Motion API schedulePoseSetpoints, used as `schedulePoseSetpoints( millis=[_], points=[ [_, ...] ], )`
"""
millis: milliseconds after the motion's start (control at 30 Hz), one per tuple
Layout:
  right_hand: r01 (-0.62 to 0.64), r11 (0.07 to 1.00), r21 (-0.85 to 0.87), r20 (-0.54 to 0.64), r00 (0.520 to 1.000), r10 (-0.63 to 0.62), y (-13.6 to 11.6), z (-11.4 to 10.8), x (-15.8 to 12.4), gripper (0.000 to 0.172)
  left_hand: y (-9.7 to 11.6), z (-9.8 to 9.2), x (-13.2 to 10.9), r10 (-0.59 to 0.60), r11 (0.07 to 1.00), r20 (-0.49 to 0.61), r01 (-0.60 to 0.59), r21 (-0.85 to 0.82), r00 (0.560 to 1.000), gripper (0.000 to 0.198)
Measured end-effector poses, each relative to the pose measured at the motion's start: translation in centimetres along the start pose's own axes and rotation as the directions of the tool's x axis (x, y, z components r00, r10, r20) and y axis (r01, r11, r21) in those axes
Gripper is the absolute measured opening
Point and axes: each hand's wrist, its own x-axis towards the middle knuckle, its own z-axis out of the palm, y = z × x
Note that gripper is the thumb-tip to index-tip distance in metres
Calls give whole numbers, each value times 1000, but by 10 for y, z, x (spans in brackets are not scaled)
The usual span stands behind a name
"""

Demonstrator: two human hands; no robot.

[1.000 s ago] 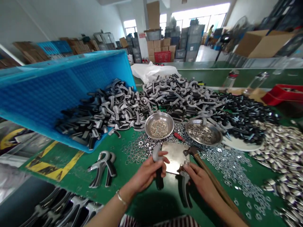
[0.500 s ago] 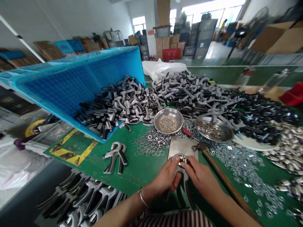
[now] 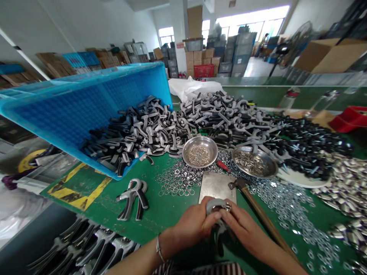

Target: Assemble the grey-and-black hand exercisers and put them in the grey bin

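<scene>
Between both hands, near the bench's front edge, is a grey-and-black hand gripper (image 3: 216,205) with a curved grey top and handles hanging down. My left hand (image 3: 197,218) is closed round its left side, thumb across the front. My right hand (image 3: 239,219) pinches the right side of its head, where a bit of shiny metal shows; the fingers hide most of it. Just beyond the hands lies a flat metal plate (image 3: 218,186). A hammer (image 3: 258,208) with a wooden handle rests to the right. Another hand gripper (image 3: 133,199) stands on the bench at left.
A tipped blue crate (image 3: 120,91) spills grey handles into a large pile (image 3: 218,114). Two metal bowls hold small parts: one bowl (image 3: 186,156) behind the plate, another bowl (image 3: 273,171) farther right. Loose washers (image 3: 177,183), nuts (image 3: 289,206) and shiny metal caps (image 3: 344,179) cover the bench.
The hand gripper in my hands has turned and dropped slightly, so its curved top faces me more. The coil spring seen at its head is now mostly covered by my fingers. The view has shifted.
</scene>
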Motion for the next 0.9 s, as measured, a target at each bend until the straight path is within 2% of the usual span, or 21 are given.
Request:
schedulePoseSetpoints(
  millis=[100,133,200,267,333,400,433,467,500,533,600,633,667,700,767,833,900],
  points=[
    [-43,996,74,93,995,36,-9,-1,-4,32,8,-8,-9,-25,995,221,47,-92,975,48],
    [-62,996,68,104,993,55,-12,0,-6,31,11,-8,-11,-5,995,262,31,-94,965,48],
    [-82,996,26,107,991,78,-15,2,-10,30,14,-8,-15,63,998,274,-61,-16,960,50],
    [-83,996,-15,106,991,84,-13,5,-12,30,16,-9,-12,77,987,224,-106,120,972,59],
    [-96,995,-43,87,991,99,-5,6,-7,33,15,-14,0,-2,977,206,-42,208,978,68],
    [-92,988,-123,73,992,102,9,0,7,36,13,-22,22,-128,967,316,48,250,940,63],
    [-63,974,-220,61,995,78,16,-7,18,36,12,-26,36,-172,953,371,60,295,913,60],
    [-23,939,-343,46,998,41,24,-16,30,35,11,-29,49,-199,924,382,43,381,902,59],
    [20,881,-473,30,1000,-6,30,-29,43,33,11,-31,63,-204,860,338,4,511,919,62],
    [47,797,-602,0,998,-59,36,-46,55,30,10,-31,75,-174,749,255,-41,661,951,66],
    [14,689,-724,-80,991,-104,46,-84,77,27,12,-27,93,-43,450,134,-100,888,990,74],
    [-29,655,-755,-127,987,-103,51,-105,85,28,15,-25,100,-1,325,135,-127,937,991,75],
    [-75,627,-775,-169,981,-92,57,-124,90,28,18,-23,105,21,242,156,-157,958,987,73],
    [-122,597,-793,-206,976,-76,64,-141,94,27,23,-23,111,39,199,177,-181,963,983,70],
    [-202,541,-816,-261,965,-34,79,-168,99,25,38,-23,126,135,185,187,-210,960,973,59],
    [-256,503,-825,-293,956,6,94,-180,104,23,55,-25,150,279,207,190,-253,945,941,41],
    [-285,486,-826,-308,951,35,107,-182,110,18,71,-24,183,365,224,216,-311,924,906,24]
  ],
)
